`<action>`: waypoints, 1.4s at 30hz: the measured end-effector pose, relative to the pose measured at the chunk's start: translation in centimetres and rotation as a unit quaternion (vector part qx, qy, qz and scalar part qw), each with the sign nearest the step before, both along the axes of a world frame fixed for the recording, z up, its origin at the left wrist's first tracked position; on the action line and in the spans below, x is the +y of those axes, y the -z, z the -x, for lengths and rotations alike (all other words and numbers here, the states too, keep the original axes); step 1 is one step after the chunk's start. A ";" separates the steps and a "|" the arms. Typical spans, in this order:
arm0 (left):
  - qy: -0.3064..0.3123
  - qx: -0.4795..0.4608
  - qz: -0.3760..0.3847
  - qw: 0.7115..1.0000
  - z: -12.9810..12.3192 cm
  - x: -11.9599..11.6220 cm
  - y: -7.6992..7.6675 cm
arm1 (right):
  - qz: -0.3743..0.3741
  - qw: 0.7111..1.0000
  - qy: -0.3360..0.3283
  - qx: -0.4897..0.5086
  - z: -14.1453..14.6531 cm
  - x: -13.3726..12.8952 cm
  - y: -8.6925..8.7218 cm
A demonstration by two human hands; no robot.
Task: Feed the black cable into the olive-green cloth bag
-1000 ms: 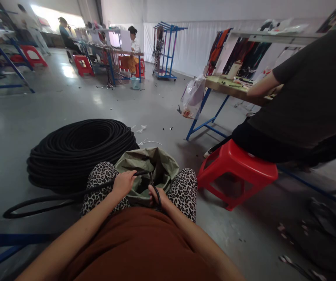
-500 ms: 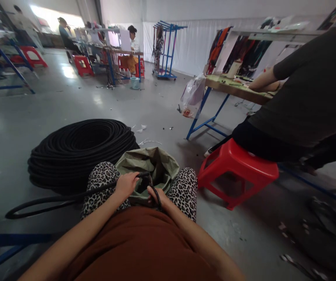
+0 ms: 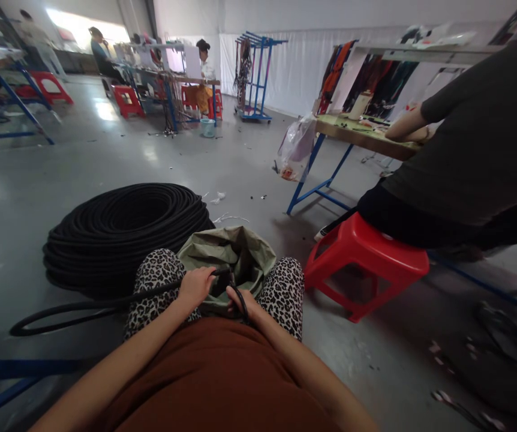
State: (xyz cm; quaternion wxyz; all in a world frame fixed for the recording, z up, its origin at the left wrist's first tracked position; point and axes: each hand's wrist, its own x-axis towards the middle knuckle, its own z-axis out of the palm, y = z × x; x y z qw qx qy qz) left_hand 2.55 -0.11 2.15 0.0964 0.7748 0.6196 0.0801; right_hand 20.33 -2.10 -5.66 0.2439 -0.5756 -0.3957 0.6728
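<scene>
My left hand (image 3: 195, 285) is closed around a thick black cord (image 3: 150, 292), whose short front part sticks out past the fingers over an olive-green cloth bag (image 3: 254, 246). Back to the left the cord runs across my thigh and loops round. My right hand (image 3: 243, 302) is closed on a tool with a dark curved handle (image 3: 241, 298); its narrow, brownish tip meets the front part of the cord. Its exact kind is hard to make out. The bag stands with its mouth spread between my knees. On the floor at left lies a large coil of black cord (image 3: 123, 240).
A red plastic stool (image 3: 375, 252) with a seated co-worker (image 3: 478, 144) is close on my right, by a blue-legged table (image 3: 366, 139). A plastic bag (image 3: 297, 147) hangs from its corner. Blue bars (image 3: 20, 367) cross the lower left. A blue rack (image 3: 258, 78) stands farther back.
My hands, the cord and the tool stay almost in place; the cord's front part sits very slightly lower. The co-worker's arm on the right has shifted a little over the table.
</scene>
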 end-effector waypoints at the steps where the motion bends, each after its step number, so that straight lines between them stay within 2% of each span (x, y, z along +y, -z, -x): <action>1: 0.000 -0.001 0.000 1.000 0.0 0.0 0.0 | 0.002 1.000 0.000 0.000 0.0 0.0 -0.1; 17: -0.007 -0.010 0.001 1.000 0.0 -0.1 0.1 | 0.001 1.000 -0.007 0.002 0.0 -0.1 0.3; 26: 0.003 0.004 0.009 1.000 0.1 -0.2 0.6 | 0.012 1.000 -0.005 -0.010 0.1 -0.2 -0.8; 34: 0.004 -0.001 0.011 1.000 0.0 -0.1 0.6 | 0.004 1.000 -0.013 -0.002 0.0 -0.2 -0.5; 42: 0.010 0.005 0.015 1.000 -0.1 -0.2 0.2 | 0.007 1.000 -0.006 -0.011 0.1 -0.3 -1.3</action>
